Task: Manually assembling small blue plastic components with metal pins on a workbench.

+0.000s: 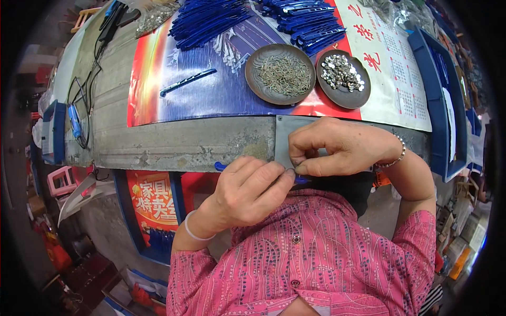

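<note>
Both hands, left hand [247, 192] and right hand [337, 147], pinch a blue plastic strip [221, 167] at the desk [174, 145] edge, below the pin dish [279, 73]. Loosened fingers could likely drop it.

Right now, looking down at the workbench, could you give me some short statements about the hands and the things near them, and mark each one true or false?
1. Both hands work together on a blue plastic piece at the near edge of the bench. True: the left hand and the right hand meet there.
2. The two brown dishes are empty. False: the larger dish holds thin metal pins, the smaller dish shiny round bits.
3. A single blue strip lies alone on the poster, left of the dishes. True.
4. The piles of blue strips lie on the floor. False: they lie at the far side of the bench.
</note>
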{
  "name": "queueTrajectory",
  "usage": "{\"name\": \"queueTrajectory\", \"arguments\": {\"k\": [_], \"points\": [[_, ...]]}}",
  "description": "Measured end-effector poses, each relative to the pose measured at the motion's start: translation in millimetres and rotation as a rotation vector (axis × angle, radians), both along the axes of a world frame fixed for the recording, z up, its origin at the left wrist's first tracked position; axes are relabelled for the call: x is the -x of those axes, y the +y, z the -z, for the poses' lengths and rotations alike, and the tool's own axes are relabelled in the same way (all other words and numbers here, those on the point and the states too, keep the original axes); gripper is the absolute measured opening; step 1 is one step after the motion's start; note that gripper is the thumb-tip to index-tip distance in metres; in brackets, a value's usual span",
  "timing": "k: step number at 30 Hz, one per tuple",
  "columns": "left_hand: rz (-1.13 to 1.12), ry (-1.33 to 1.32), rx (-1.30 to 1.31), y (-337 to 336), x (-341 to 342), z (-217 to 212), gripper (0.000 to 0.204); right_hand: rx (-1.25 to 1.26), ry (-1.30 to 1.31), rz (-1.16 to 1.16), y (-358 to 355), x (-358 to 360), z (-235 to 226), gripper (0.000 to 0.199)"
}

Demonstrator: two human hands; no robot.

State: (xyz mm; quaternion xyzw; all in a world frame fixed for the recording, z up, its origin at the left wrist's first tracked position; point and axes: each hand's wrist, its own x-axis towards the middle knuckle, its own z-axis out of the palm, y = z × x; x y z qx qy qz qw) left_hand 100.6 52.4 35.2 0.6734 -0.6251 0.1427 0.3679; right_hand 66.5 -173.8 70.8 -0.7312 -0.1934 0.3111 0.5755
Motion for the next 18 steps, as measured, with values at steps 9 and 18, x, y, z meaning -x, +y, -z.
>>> {"name": "queueTrajectory", "arguments": {"k": [9,18], "points": [[-0.027,0.014,0.023,1.4,-1.3,-2.6,0.024,-0.023,0.039,0.040,-0.6,-2.5,1.8,0.016],[0.004,0.053,-0.002,1.9,-1.2,0.0,0.024,-0.047,0.048,0.003,-0.8,-1.1,2.6,0.015]]}}
